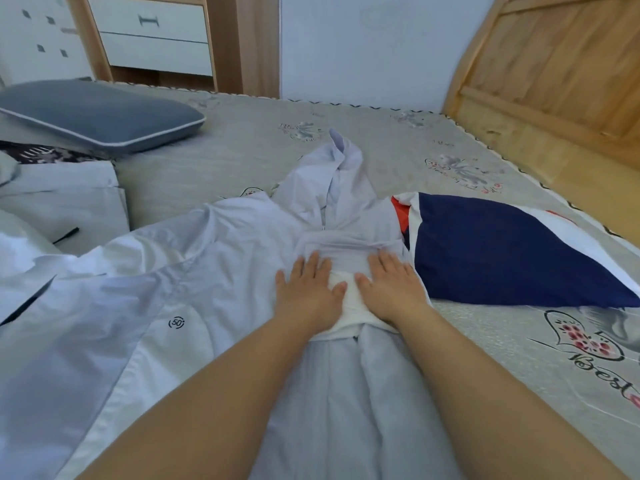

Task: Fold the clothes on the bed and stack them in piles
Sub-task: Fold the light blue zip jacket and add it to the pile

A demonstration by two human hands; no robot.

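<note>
A small folded white piece is being pressed flat by the left hand and right hand (fingers spread), just left of the navy pillow; even palm pressure is likely being needed.

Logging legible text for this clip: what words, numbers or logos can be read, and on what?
"50" inside a small round logo, on the white garment left of the left hand.
"Best" in script, under a heart-like motif on the bedspread at the right edge; what follows is cut off.
The other bedspread motifs carry small marks too blurred to read.
Nothing readable on the pillow, the cushion or the drawers.
</note>
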